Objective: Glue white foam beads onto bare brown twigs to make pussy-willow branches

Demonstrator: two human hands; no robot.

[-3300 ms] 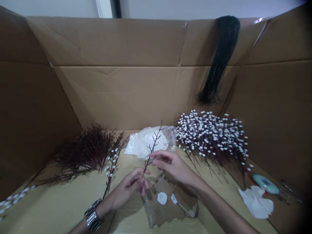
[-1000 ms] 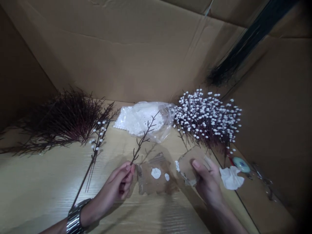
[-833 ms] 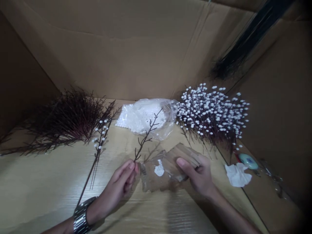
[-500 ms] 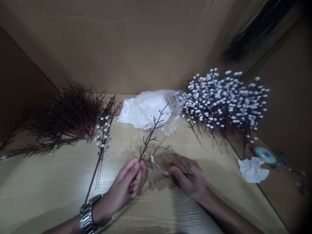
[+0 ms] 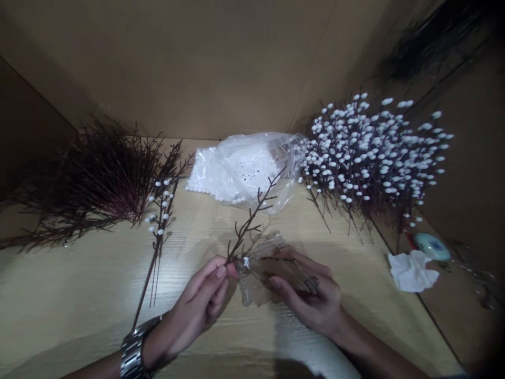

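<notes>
My left hand (image 5: 209,289) pinches the lower end of a bare dark-brown artificial twig (image 5: 249,223), which slants up to the right. In my right hand (image 5: 311,292) is a creased, brownish, see-through plastic packet (image 5: 254,289), its fingers closed round the far side. A small white blob (image 5: 246,261) shows at the packet's left corner, close beside the twig's base; whether they touch I cannot tell. Behind the twig's tip lies a clear bag of white beads (image 5: 236,171). Left of my left hand rests a twig with white berries (image 5: 160,221).
A heap of bare dark twigs (image 5: 114,179) lies at the left. White-berried twigs (image 5: 371,152) are piled at the right. Crumpled white tissue (image 5: 413,271), a pale green rounded object (image 5: 432,246) and metal tools (image 5: 479,273) lie right. Cardboard walls (image 5: 189,68) enclose the table.
The view has shifted slightly. My right hand and the packet have turned a little, with the thumb nearer the packet's middle. My left hand still holds the twig in nearly the same place.
</notes>
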